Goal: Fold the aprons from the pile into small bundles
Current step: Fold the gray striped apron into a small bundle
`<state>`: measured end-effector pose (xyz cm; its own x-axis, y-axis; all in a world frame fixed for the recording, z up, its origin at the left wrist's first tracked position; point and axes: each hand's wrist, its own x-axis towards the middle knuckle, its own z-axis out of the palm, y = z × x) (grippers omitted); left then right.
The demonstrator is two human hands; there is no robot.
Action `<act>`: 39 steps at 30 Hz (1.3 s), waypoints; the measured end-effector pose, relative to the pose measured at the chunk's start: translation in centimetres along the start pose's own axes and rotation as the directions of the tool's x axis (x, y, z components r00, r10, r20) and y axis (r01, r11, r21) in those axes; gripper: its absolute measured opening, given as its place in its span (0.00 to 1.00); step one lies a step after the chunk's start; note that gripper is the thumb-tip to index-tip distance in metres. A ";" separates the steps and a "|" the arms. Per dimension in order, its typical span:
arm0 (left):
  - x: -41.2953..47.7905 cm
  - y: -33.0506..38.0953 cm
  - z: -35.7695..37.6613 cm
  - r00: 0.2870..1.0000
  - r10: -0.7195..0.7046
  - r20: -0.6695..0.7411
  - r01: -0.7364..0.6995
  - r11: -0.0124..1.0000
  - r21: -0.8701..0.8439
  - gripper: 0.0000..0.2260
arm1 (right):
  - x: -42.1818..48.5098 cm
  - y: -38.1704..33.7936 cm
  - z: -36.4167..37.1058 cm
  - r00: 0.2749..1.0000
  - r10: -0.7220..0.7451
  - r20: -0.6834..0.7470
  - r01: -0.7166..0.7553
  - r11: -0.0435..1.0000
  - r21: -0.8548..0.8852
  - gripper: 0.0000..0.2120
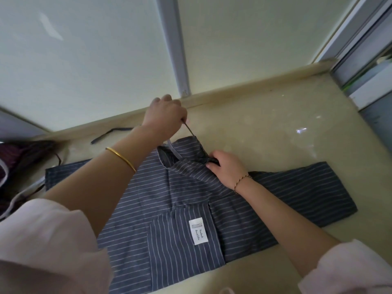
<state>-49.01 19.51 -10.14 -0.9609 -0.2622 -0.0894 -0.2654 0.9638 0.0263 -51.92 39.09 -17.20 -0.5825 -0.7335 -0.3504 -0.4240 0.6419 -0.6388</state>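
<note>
A grey-blue striped apron (176,198) lies spread on the beige counter, its front pocket with a white label (197,230) facing up. My left hand (164,116) is at the far edge of the apron, pinching a thin strap (189,129) and holding it taut above the bib. My right hand (227,168) presses flat on the bunched upper corner of the bib, fingers on a dark fold. A white neck band (172,148) shows between my two hands.
A pile of dark and maroon aprons (19,160) with white straps sits at the left edge. A loose dark strap (110,132) lies along the counter's raised back rim (244,84). White wall panels stand behind; a sliding frame (360,60) is at the right.
</note>
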 end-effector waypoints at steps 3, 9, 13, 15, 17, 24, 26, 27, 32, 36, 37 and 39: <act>1.5 -0.3 -1.5 0.978 -0.208 -0.025 0.190 0.931 -0.311 0.12 | 0.1 -0.1 -0.1 1.000 0.003 0.012 -0.003 1.000 -0.027 0.14; 2.9 1.1 -4.4 0.963 0.208 -0.169 -0.239 0.952 -0.190 0.18 | 0.4 -0.1 -0.2 0.999 0.017 0.028 -0.016 0.998 -0.055 0.12; 2.6 1.6 -4.3 0.979 0.199 -0.039 -0.203 0.973 -0.110 0.22 | 0.5 -0.1 -0.1 0.999 0.040 0.001 -0.040 0.999 -0.033 0.13; 1.8 1.3 -4.1 0.986 0.156 0.065 -0.140 0.967 -0.212 0.18 | 0.5 -0.3 -0.2 0.998 0.058 -0.021 -0.059 0.998 -0.026 0.14; 0.7 1.0 -3.5 0.914 0.169 0.370 -0.082 0.967 -0.240 0.19 | 0.3 -0.4 -0.4 0.996 0.078 -0.049 -0.080 0.996 -0.036 0.14; -0.3 0.5 -0.3 0.744 0.111 0.659 0.018 0.982 -0.186 0.11 | -0.1 0.1 -1.1 0.995 0.078 -0.055 -0.091 0.950 -0.299 0.15; 0.4 0.6 0.7 0.805 0.088 0.586 -0.036 0.994 -0.100 0.09 | -0.3 0.5 -1.1 0.994 0.105 -0.015 -0.103 0.921 -0.376 0.17; 0.7 0.9 1.1 0.846 0.058 0.530 -0.034 0.998 -0.054 0.08 | -0.4 0.7 -1.1 0.993 0.118 -0.008 -0.111 0.907 -0.405 0.19; 0.0 2.5 4.3 0.983 -0.064 0.170 0.074 0.996 -0.054 0.14 | -1.0 1.6 -0.4 0.984 0.063 -0.168 -0.143 0.841 -0.522 0.18; -2.0 0.3 5.1 0.988 -0.154 0.014 0.150 0.933 -0.327 0.17 | -1.2 1.7 -1.0 0.962 0.138 -0.234 -0.243 0.824 -0.513 0.14; -2.6 -0.7 5.0 0.987 -0.159 -0.003 0.151 0.943 -0.298 0.16 | -1.2 1.3 -1.2 0.955 0.124 -0.271 -0.255 0.811 -0.526 0.12; -4.0 -2.9 5.1 0.985 -0.174 0.023 0.175 0.966 -0.189 0.14 | -0.8 0.1 -1.2 0.938 -0.026 -0.345 -0.186 0.803 -0.567 0.07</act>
<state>-44.00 18.05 -14.95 -0.8980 -0.4244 -0.1157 -0.4396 0.8761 0.1979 -52.31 39.94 -16.17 -0.7747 -0.6277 -0.0765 -0.6249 0.7785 -0.0592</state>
